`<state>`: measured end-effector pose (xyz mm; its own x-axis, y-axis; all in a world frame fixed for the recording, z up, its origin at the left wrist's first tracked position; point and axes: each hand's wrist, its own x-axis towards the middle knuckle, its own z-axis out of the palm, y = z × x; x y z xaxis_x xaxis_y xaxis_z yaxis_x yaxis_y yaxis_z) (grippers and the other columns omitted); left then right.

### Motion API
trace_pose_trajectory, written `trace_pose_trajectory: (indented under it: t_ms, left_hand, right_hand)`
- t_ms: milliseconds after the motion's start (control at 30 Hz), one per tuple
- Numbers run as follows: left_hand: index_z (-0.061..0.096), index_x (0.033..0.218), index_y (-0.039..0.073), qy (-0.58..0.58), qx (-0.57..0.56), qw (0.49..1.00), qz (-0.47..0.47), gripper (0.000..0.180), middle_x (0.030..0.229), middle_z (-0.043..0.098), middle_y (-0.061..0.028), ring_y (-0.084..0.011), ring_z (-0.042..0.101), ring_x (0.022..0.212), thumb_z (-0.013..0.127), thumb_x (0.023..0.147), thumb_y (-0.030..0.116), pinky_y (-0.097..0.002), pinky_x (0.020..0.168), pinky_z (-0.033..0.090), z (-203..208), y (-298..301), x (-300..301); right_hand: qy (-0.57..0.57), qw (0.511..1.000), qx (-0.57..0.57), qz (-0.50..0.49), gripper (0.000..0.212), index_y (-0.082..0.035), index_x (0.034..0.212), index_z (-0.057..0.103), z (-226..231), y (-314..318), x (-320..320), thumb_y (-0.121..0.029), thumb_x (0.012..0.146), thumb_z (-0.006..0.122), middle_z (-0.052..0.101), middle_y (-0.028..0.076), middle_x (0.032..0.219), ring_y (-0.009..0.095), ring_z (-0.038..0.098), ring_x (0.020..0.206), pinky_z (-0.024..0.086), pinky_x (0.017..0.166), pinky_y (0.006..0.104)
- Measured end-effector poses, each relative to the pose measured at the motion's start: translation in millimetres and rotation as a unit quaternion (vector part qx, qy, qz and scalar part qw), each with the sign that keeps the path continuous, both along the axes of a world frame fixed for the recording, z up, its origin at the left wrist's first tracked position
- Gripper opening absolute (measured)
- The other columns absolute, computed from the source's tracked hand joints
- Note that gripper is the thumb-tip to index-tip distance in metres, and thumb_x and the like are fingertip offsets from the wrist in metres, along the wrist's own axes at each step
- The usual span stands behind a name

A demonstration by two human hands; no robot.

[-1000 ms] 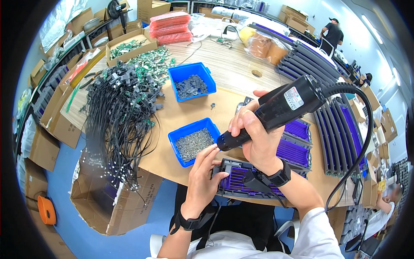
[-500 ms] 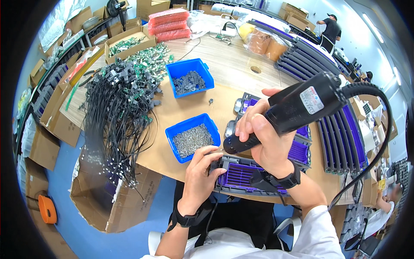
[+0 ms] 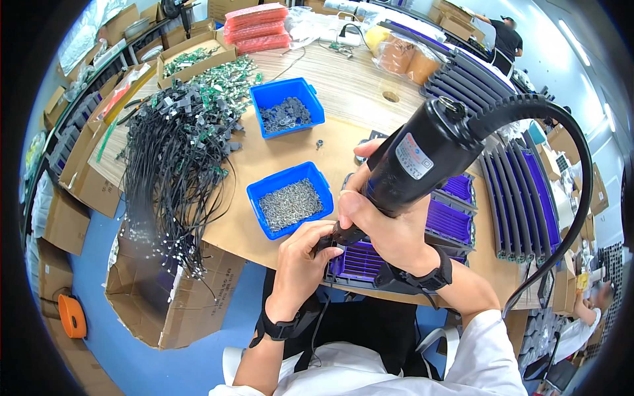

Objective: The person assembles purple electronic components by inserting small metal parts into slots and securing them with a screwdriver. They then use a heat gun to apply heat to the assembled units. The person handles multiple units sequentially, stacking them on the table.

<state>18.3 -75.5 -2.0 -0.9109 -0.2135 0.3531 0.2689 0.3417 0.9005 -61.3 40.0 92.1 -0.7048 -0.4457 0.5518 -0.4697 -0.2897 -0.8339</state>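
My right hand (image 3: 396,228) is wrapped round a black electric screwdriver (image 3: 422,155), held tilted with its thick cable at the top. The driver's nose points down at the left end of a purple-and-black slatted housing (image 3: 360,261) by the table's near edge. At that same end, my left hand (image 3: 300,257) is closed, thumb and fingers gripping the housing beside the nose. The driver's tip and any screw under it are hidden by my fingers. Just beyond my left hand stands a blue bin (image 3: 290,201) of small metal screws.
Another blue bin (image 3: 287,109) holds dark grey small parts, and a loose small part (image 3: 319,144) lies near it. Bundled black cables (image 3: 178,152) hang over the left edge. More purple housings (image 3: 449,221) lie beyond my right hand; curved dark strips (image 3: 522,204) are stacked at right.
The screwdriver has come down and left, standing more upright, its nose now at the housing's left end. My left hand has shifted slightly left and closed in beside it.
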Motion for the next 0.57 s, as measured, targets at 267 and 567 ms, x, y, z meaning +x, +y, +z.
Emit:
trace_pose_trajectory:
  t_ms: [267, 567]
  left_hand:
    - [0.066, 0.109, 0.000, 0.001, 0.009, 1.000, -0.006, 0.040, 0.108, 0.070, -0.0138, -0.0298, 0.067, 0.096, 0.077, 0.070, -0.008, -0.0352, 0.082, 0.054, -2.6, 0.0, -0.2]
    - [0.066, 0.110, 0.000, 0.008, 0.019, 1.000, -0.007, 0.041, 0.111, 0.069, -0.0142, -0.0306, 0.067, 0.099, 0.076, 0.071, -0.008, -0.0359, 0.084, 0.054, -5.0, -0.1, -0.1]
  right_hand:
    - [-0.011, 1.000, 0.009, 0.001, 0.048, 0.004, 0.126, 0.043, -6.6, -2.6, -1.6, 0.007, 0.085, 0.066, 0.062, 0.009, 0.073, 0.013, 0.063, 0.062, 0.050, 0.059, 0.0248]
    - [0.003, 0.999, 0.037, 0.002, 0.049, 0.005, 0.125, 0.043, -9.2, -3.5, -2.7, 0.006, 0.084, 0.069, 0.063, 0.009, 0.074, 0.013, 0.064, 0.062, 0.051, 0.059, 0.0240]
